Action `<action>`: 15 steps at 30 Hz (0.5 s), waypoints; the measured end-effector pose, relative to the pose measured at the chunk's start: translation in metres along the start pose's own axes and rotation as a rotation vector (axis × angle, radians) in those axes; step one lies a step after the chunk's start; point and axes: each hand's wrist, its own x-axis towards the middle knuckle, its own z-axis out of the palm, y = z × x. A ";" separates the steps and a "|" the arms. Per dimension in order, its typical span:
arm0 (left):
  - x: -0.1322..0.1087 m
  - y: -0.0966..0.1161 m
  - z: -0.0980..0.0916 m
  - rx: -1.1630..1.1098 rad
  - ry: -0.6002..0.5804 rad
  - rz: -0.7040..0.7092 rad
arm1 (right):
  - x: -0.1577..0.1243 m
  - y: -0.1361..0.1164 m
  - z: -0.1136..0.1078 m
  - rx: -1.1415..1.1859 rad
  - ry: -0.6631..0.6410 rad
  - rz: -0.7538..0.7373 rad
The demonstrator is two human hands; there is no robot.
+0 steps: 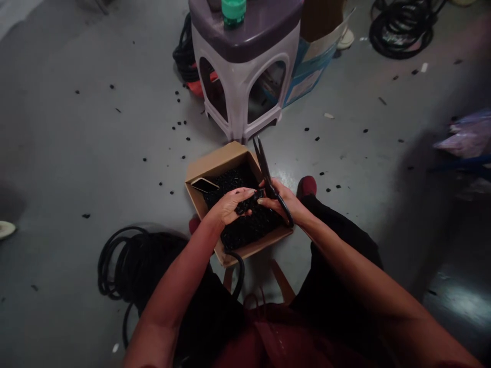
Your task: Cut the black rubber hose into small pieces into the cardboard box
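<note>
Over an open cardboard box (215,162) between my feet, my two hands almost meet. My left hand (233,203) is closed around small black pieces (245,205), whose exact kind I cannot make out. In my right hand (282,197) is a pair of black scissors (264,162), blades pointing away from me, with the thumb and a finger also touching a black piece near the left fingertips. A heap of small black pieces (249,232) fills much of the box. Against its left inner wall leans a flat dark-faced object with a pale edge (205,185).
A stool (238,76) with a green-capped container (233,11) on it stands beyond the box. Coiled black hose or cable (126,266) lies at left, another coil (402,30) at far right. A blue-and-white carton (310,66) sits behind the stool. Black bits litter the floor.
</note>
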 end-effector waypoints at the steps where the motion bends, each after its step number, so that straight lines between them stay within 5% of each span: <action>1: 0.001 -0.001 0.000 0.009 0.009 0.003 | 0.001 0.000 0.000 0.015 -0.015 0.004; 15: 0.025 0.014 0.007 0.183 0.092 0.062 | 0.031 0.006 -0.017 0.007 -0.067 0.001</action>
